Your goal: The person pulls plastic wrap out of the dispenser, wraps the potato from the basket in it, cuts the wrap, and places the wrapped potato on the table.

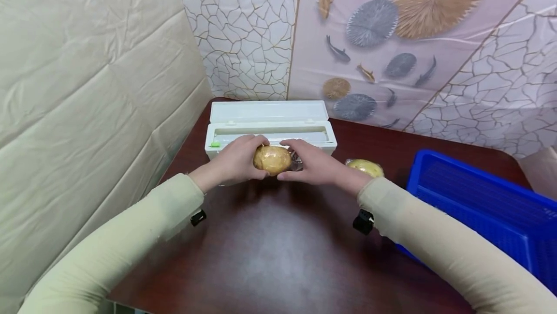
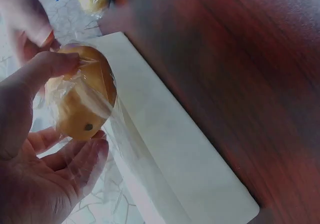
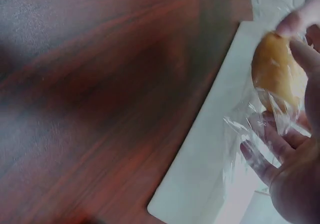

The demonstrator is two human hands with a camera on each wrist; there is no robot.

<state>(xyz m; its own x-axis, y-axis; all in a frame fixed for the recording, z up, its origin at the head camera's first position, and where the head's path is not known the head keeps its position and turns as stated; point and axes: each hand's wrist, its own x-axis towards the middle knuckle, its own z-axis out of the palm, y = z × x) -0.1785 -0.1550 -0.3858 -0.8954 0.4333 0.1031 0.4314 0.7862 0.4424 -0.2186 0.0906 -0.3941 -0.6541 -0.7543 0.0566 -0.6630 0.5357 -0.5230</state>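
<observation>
Both hands hold a potato (image 1: 272, 160) partly covered in clear cling film (image 3: 245, 124), close in front of a white cling film dispenser (image 1: 271, 130). My left hand (image 1: 239, 159) grips one end, thumb on top and fingers beneath, as the left wrist view shows. At the other end, my right hand (image 1: 315, 161) curls its thumb and fingers about the potato and the loose film. A crumpled bit of film shows between the right fingers. In the left wrist view, film stretches from the potato down over the dispenser's white side.
The dispenser's lid (image 1: 270, 111) stands open at the back, and a green piece (image 1: 215, 144) sits at its left end. Another wrapped potato (image 1: 366, 167) lies beyond my right wrist. A blue plastic basket (image 1: 470, 207) occupies the right side of the dark red table (image 1: 270, 246).
</observation>
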